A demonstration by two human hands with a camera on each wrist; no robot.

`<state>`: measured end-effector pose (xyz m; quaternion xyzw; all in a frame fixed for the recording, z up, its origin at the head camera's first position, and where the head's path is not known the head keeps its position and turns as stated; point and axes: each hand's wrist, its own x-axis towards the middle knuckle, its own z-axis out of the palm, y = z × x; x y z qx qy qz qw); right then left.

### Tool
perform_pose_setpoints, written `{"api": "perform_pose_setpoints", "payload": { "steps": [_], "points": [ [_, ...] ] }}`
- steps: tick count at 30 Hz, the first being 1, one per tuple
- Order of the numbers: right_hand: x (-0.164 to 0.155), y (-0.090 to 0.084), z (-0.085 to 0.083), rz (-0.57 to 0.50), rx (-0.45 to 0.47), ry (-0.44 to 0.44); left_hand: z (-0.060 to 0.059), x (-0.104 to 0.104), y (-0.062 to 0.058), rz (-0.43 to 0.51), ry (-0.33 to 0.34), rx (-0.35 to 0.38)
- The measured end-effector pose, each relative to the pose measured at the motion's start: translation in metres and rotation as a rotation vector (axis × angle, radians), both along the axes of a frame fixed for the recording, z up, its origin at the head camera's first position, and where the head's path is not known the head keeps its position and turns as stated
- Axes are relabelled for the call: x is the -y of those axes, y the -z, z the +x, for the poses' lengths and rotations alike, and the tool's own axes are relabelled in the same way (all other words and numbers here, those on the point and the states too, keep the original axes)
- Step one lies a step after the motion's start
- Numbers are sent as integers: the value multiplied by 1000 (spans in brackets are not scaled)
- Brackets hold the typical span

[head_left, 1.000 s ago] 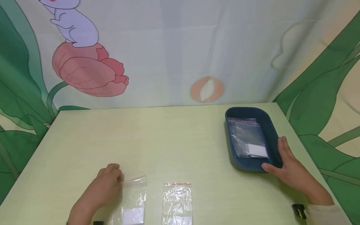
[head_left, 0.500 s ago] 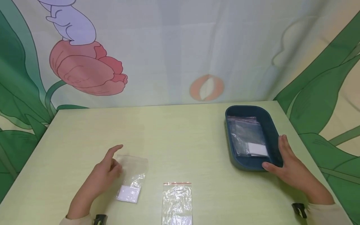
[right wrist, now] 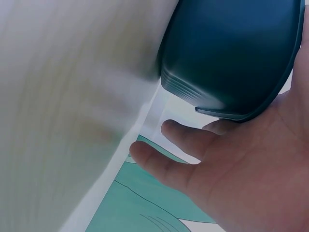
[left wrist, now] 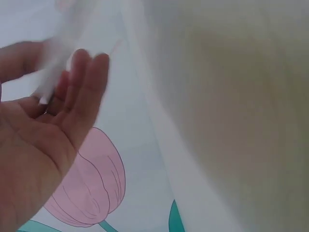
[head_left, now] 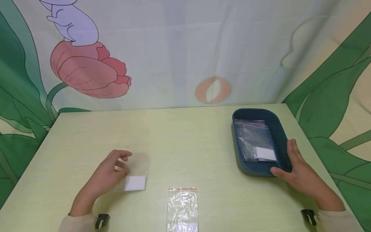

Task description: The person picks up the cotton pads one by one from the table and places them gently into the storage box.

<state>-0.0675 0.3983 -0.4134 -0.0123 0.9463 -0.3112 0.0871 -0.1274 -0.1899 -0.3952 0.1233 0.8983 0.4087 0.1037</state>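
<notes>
In the head view my left hand (head_left: 108, 174) pinches the left edge of a clear zip bag (head_left: 142, 162) with a white rectangular piece (head_left: 135, 183) at its bottom, above the table's left half. The left wrist view shows the bag (left wrist: 60, 58) blurred between thumb and fingers. My right hand (head_left: 304, 177) rests against the near right corner of a dark blue tray (head_left: 252, 169), its thumb at the near rim and its fingers along the right side. Two straight fingers stand off the tray in the right wrist view. Several clear zip bags (head_left: 249, 138) lie stacked inside it.
Another zip bag (head_left: 182, 206) with a red seal line lies flat at the table's front, cut off by the frame. The pale table (head_left: 185, 145) ends at a printed cloth (head_left: 179, 58) behind it.
My left hand has lifted the zip bag off the front of the table and carried it away from me. My right hand and the tray have stayed in place.
</notes>
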Motion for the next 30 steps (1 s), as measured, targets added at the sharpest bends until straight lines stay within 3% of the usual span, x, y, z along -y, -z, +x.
{"api": "perform_pose_setpoints", "payload": {
  "steps": [18, 30],
  "points": [
    [0, 0, 0, 2, 3, 3, -16, -26, -11, 193, 43, -268],
    [0, -1, -1, -2, -4, 1, -28, -51, -27, 162, 75, -472]
  ]
}}
